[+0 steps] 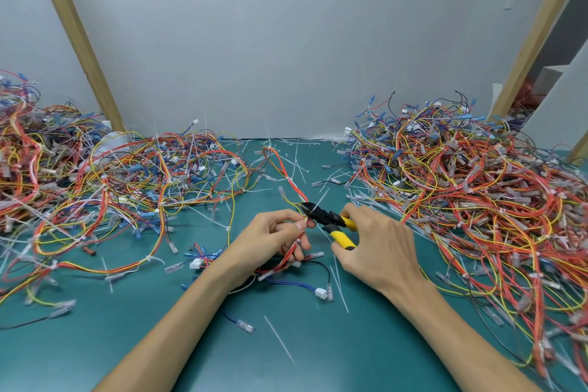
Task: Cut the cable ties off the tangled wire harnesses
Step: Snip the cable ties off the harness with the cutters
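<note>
Wire lies in a left heap (pixel 127 188) at nine o'clock on the green mat (pixel 350 353) — thin red, orange, yellow and blue strands in slack loops, ending in clear-sleeved terminals and small white plugs.

Nearer the middle, the left hand (pixel 270 239) pinches one harness (pixel 286 175) between thumb and forefinger, with the other fingers curled round the strands trailing below. From that pinch the harness runs off toward twelve o'clock and lies limp on the mat. It looks light and floppy, so I'd say it wants holding close beside the tie, as it is here, or the bundle would simply bend away from the blades. The insulation looks smooth, probably slick and easily nicked.

The cable tie (pixel 319 204), a narrow whitish plastic strip, pokes its tail up at the nose of the cutters (pixel 324 218), at about one o'clock from the left thumb. The cutters have a black head and yellow grips, and the right hand (pixel 378 248) is wrapped round both grips. Whether the blades have met through the tie I cannot tell.

Snipped ties (pixel 280 340) lie toward six o'clock as pale, stiff slivers. At three o'clock sits the right heap (pixel 477 194) — denser, mostly red and orange.
</note>
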The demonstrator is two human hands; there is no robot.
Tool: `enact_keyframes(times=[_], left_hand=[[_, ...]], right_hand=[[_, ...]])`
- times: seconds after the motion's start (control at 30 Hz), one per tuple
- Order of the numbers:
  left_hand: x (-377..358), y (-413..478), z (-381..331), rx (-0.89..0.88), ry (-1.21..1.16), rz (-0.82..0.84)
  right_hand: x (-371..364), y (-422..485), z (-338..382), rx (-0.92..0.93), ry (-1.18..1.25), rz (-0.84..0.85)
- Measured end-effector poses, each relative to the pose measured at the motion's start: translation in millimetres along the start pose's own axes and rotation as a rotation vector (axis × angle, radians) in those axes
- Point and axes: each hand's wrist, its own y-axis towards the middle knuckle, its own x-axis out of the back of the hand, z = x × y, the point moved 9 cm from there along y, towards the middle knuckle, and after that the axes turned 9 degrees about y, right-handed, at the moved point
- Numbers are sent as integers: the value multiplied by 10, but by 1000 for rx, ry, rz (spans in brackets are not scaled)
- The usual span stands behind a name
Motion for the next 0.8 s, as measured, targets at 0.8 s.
enact_keyframes(times=[0.8], left_hand=[[20,-3,8,28,63,-71]], right_hand=[[-117,-7,-122,-36,130,89]])
